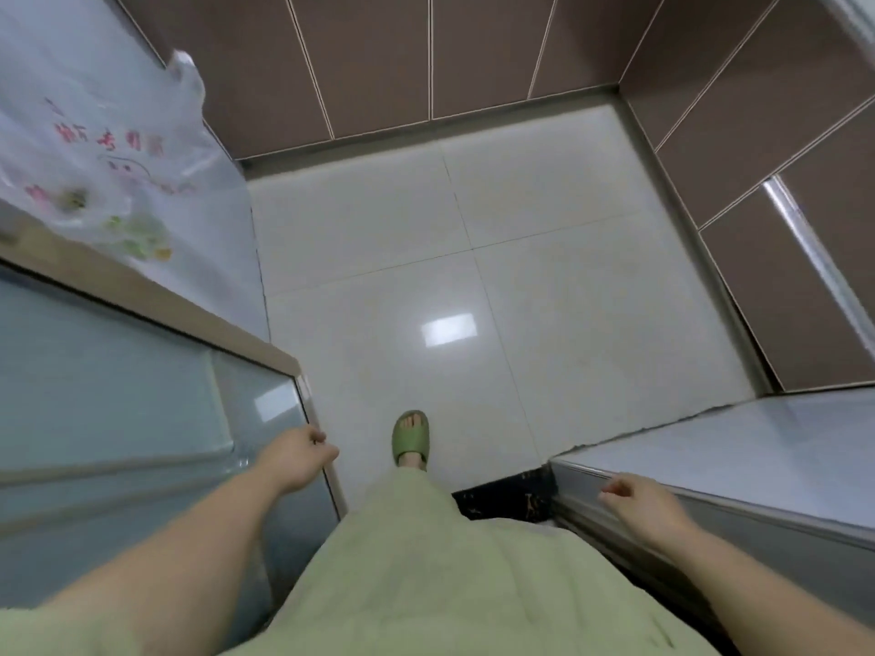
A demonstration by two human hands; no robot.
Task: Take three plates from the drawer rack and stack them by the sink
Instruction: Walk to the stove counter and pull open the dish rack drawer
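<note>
**Both hands empty above the kitchen floor**

Left hand [300,459]: grip loosely curled, holding nothing, beside the glass cabinet edge [303,395]. Right hand [639,506]: grip relaxed, empty, over the desk [757,447] rim. Between the grips, a green slipper [410,437] on the tiled floor [473,277]. A plastic bag [109,172] lies beyond the left grip. Plates and drawer rack: out of view.

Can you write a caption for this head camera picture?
Empty left hand and right hand swing above a glossy white tiled floor.
</note>
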